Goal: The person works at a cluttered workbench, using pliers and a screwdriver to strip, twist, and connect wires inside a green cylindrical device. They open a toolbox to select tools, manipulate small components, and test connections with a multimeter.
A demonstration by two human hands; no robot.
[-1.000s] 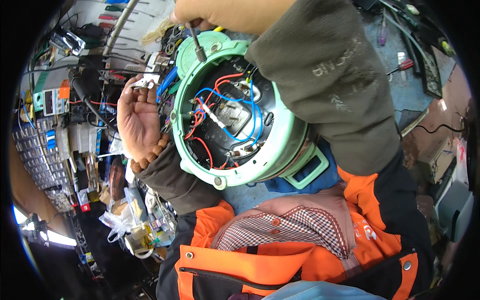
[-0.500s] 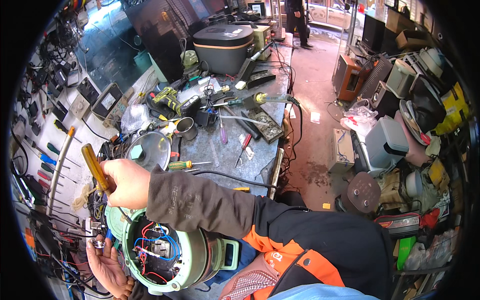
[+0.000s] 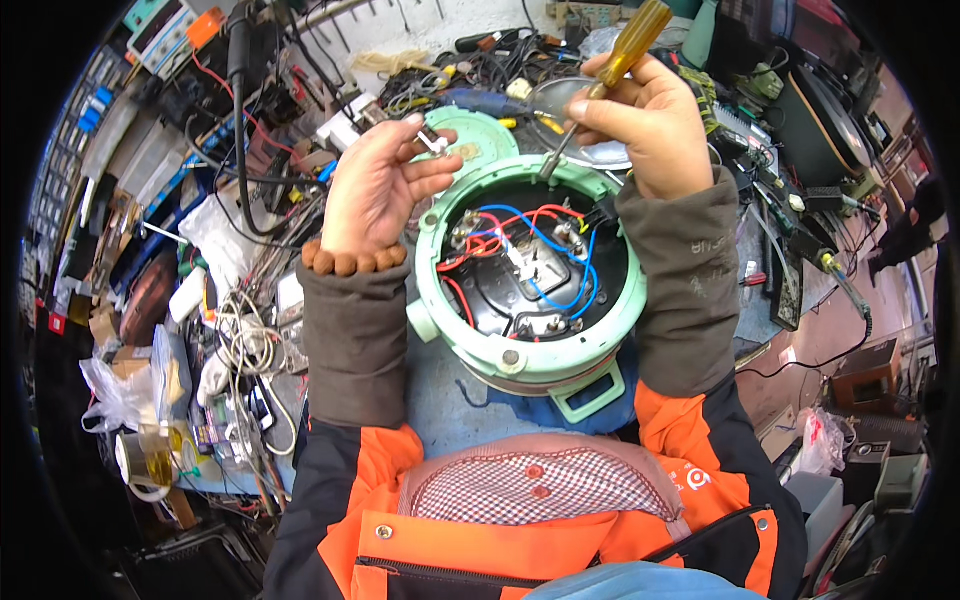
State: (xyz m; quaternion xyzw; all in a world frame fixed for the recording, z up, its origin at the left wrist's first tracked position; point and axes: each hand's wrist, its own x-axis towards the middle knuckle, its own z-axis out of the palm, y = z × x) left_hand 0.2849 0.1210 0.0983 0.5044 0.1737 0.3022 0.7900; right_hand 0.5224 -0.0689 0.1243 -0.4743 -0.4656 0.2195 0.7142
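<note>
A pale green round appliance body point(image 3: 475, 343), like an electric cooker's housing, sits in front of me with its wiring side up. Inside are blue wires point(image 3: 592, 283), red wires point(image 3: 462, 303) and a metal plate point(image 3: 545, 276). My right hand point(image 3: 655, 125) grips a screwdriver point(image 3: 636, 45) by its amber handle; the shaft slants down to the far rim, its end thicker than the shaft. Left of it, my left hand point(image 3: 375, 190) is raised palm up, fingers curled around a small silvery-white part point(image 3: 436, 143). A green round cover point(image 3: 480, 140) lies behind the body.
Tangled cables point(image 3: 245, 335) and plastic bags crowd the left side. More leads and a clear lid point(image 3: 560, 97) lie behind the cover. A power drill point(image 3: 697, 90) and a soldering iron point(image 3: 845, 280) are at the right. A blue cloth point(image 3: 530, 408) lies under the body.
My view has swung left and down to centre on the appliance. The screwdriver stays in my right hand, its end still by the rim. My left hand still holds the small part.
</note>
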